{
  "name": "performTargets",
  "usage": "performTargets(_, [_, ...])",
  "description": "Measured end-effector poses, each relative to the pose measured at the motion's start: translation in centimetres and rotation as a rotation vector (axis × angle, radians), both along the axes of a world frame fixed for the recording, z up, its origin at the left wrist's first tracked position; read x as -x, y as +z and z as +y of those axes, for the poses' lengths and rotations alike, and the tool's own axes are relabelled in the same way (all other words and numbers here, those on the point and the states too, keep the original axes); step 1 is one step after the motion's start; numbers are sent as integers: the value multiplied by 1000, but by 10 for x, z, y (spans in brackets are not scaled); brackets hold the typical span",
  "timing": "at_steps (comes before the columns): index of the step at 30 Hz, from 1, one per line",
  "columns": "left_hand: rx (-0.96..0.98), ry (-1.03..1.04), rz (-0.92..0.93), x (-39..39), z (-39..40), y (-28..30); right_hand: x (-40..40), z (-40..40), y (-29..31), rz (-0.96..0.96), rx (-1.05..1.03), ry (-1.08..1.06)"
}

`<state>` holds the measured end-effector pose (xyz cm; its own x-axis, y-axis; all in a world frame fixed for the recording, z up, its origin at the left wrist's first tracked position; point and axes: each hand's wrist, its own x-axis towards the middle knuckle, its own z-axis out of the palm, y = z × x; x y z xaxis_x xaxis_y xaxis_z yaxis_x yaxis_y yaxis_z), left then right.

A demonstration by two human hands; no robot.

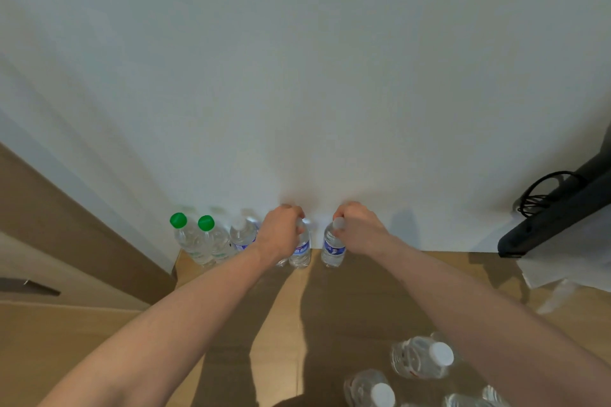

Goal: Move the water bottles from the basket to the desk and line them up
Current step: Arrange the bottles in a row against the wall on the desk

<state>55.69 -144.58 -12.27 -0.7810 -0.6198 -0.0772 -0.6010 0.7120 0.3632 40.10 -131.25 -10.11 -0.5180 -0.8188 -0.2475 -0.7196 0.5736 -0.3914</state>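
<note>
A row of clear water bottles stands on the wooden desk (pixel 380 274) against the white wall. From the left come two green-capped bottles (pixel 188 238) (pixel 215 239), then a blue-label bottle (pixel 243 235). My left hand (pixel 281 231) grips the top of another blue-label bottle (pixel 301 253) in the row. My right hand (pixel 360 228) holds a white-capped blue-label bottle (pixel 333 246) by its neck, upright on the desk, a small gap to the right of the row. Several more white-capped bottles (pixel 423 357) sit at the near right. No basket shows.
A black monitor base (pixel 545 218) with a coiled black cable (pixel 542 195) stands at the right on white paper (pixel 562 261). A brown wooden panel (pixel 66 241) runs along the left. The wall rises directly behind the bottle row.
</note>
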Motion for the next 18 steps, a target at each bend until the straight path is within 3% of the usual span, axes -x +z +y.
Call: performTargets(18, [-73,64,83,-16,11,-1,-30,-6,-26,19,161,-10])
